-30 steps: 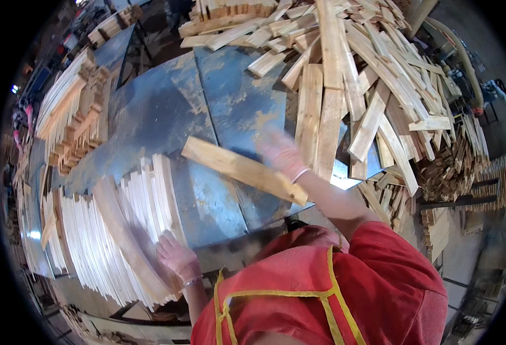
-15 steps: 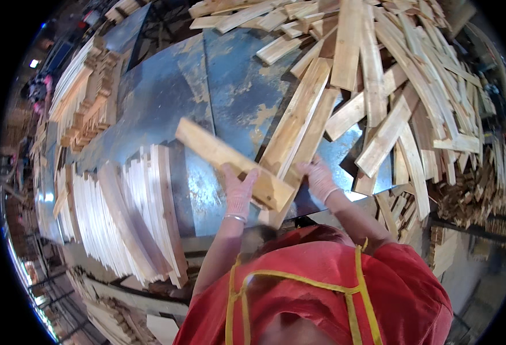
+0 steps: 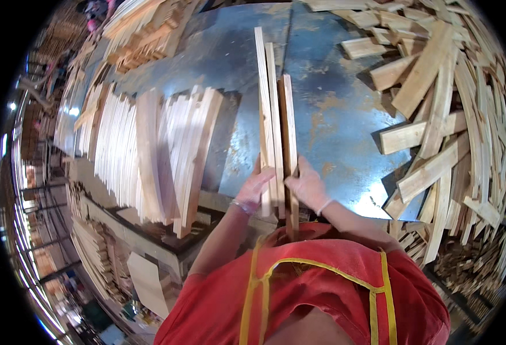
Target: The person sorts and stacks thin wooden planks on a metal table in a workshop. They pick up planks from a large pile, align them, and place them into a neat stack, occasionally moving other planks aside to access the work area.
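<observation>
Three wooden boards stand on edge side by side in front of me, their long ends pointing away over the blue metal table [image 3: 327,103]. Against the outer face of the left board [image 3: 262,80] is my left hand [image 3: 257,187], closed round it and the middle board [image 3: 273,109]. My right hand [image 3: 308,185] grips the right board [image 3: 289,121] from its outer side. A narrow dark gap shows between the middle and right boards. The boards' ends are uneven, with the left one reaching farthest out.
To my left, a row of pale boards [image 3: 115,144] stands packed on edge, with a leaning board [image 3: 151,155] across it. Behind lies another stack of boards [image 3: 149,43]. A loose heap of boards [image 3: 431,69] covers the table's right side, and short offcuts [image 3: 471,253] lie below it.
The boards have been brought together and turned from slanting flat to upright on edge, pointing away from me. Both hands have closed in on them, and my view has swung left.
</observation>
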Demonstrator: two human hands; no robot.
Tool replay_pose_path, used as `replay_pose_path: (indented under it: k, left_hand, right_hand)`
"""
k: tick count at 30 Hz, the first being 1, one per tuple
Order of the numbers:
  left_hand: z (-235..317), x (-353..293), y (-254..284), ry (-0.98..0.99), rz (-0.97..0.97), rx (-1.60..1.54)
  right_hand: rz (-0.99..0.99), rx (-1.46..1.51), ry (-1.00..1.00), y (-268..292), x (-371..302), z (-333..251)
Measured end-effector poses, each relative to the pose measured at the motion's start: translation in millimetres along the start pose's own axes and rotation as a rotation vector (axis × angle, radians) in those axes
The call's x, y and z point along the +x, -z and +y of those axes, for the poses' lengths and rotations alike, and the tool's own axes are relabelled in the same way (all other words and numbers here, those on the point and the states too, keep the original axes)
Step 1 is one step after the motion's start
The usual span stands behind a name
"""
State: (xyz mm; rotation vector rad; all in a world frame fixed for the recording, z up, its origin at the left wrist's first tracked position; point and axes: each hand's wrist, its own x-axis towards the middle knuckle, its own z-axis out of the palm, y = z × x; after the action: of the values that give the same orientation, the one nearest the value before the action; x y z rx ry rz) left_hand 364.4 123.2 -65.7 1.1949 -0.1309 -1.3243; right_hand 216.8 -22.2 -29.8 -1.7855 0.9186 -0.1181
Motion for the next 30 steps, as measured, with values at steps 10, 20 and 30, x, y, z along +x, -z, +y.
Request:
replay_pose_path:
  k: [10,20,30]
  left_hand:
    - [-22,-50,80,0.005,-0.014,-0.189]
    - [37,-100,143,0.049,0.142,0.121]
    - [71,-61,30,-0.619,0.503,1.393]
  right_hand:
    - [-0.164,-0.05,-0.052,-75,67,-27]
    - [-0.305,-0.088,0.058,-72,70,4]
    - [-0.56,0.136,0.259,-138,119,-52]
